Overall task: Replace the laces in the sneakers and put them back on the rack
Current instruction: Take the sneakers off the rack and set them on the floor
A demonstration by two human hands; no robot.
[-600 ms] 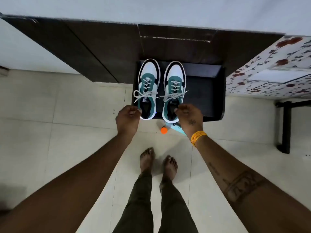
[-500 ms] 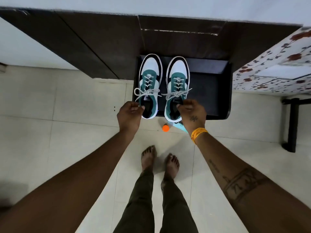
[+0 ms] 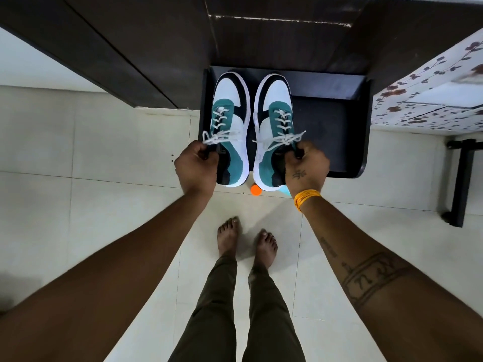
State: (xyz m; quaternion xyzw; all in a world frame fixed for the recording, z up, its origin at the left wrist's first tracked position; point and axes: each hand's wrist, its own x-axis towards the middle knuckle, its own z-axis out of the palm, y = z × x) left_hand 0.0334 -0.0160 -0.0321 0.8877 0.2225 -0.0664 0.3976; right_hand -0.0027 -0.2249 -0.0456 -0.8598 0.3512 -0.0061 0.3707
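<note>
Two large pale floor tiles (image 3: 52, 131) fill the left of the view, running up to a white wall (image 3: 23, 56) and the slanted side of a dark wooden cabinet (image 3: 117, 48) whose front fills the top. Further in, the left hand (image 3: 196, 168) is curled round the collar of the left sneaker (image 3: 230, 121) (white toe, teal upper, white laces tied in a bow), and just beside it the right hand (image 3: 305, 168), with an orange band (image 3: 306, 198) at the wrist, grips the collar of the right sneaker (image 3: 274, 126) the same way. Both shoes are over the left part of the low black rack (image 3: 339, 131), toes toward the cabinet, heels out past its front edge; whether their soles touch it I cannot tell. An orange ball (image 3: 256, 190) lies on the floor below the heels. Bare feet (image 3: 230, 233) stand on the tiles. At the far right are a floral-patterned surface (image 3: 431, 100) and a black metal leg (image 3: 461, 184).
</note>
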